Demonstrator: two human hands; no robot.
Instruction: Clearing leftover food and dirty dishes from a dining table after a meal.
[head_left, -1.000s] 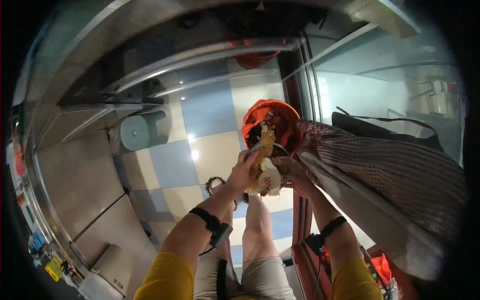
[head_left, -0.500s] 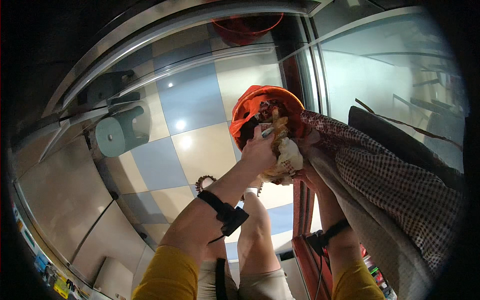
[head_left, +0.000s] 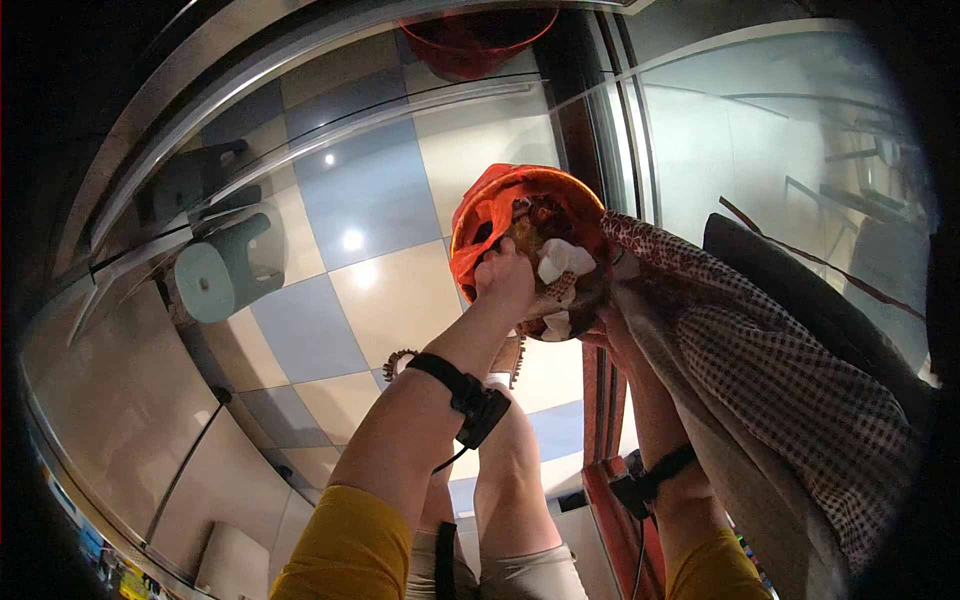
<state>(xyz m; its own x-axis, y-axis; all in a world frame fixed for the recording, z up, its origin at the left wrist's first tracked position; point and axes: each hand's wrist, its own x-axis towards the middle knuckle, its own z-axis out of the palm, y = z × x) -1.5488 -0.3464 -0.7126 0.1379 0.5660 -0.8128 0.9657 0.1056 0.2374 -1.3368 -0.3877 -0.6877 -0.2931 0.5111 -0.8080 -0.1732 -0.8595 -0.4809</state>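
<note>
A round orange-red bin (head_left: 583,196), lined with a red plastic bag (head_left: 490,215), is in front of me. Inside it lie crumpled white paper (head_left: 562,260), brownish scraps and other rubbish. My left hand (head_left: 505,275) reaches into the bin's left part, its fingers curled close against the bag and the scraps. What they hold, if anything, is hidden. At the bin's near right side, my right hand (head_left: 614,335) grips it; a checked cloth hanging beside it partly covers that hand.
The checked cloth (head_left: 780,350) hangs along the right, before a glass panel (head_left: 740,150). A grey-green stool (head_left: 225,270) stands on the blue and cream tiled floor (head_left: 375,300). Pale cabinets (head_left: 140,400) line the left. Another red tub (head_left: 475,45) shows at the top behind glass.
My left hand has shifted slightly left within the bin, and its fingers have curled in. The white paper now shows more fully. The bin has moved slightly left in view.
</note>
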